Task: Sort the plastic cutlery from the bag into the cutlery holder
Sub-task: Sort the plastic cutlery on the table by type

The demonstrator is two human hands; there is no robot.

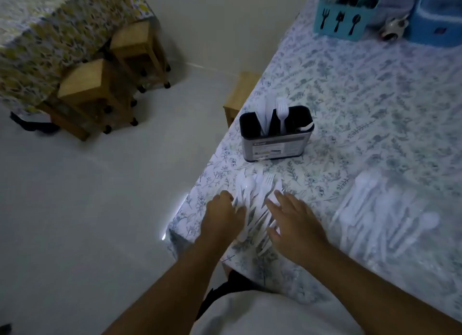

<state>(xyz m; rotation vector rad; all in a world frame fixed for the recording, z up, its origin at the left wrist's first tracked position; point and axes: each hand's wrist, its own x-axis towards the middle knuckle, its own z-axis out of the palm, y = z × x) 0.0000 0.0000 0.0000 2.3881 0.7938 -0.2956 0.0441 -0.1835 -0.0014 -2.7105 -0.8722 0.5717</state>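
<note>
Two bare forearms reach up from the bottom of the frame onto a worktop point(375, 89) covered in a leaf-print cloth. The left hand point(222, 217) and right hand point(292, 222) lie side by side, slightly apart, palms down with fingers spread and fairly straight, resting on a loose pile of white plastic cutlery point(257, 199) near the worktop's lower left corner. Neither hand grips anything. Just above the pile, at frame centre, stands the dark cutlery holder point(275, 139), with a fork and other white pieces upright inside. At lower right lies a clear bag point(390, 217) holding more cutlery. A blue holder point(342, 22) sits at upper right. Wooden stools point(100, 84) stand on the floor at upper left.
</note>
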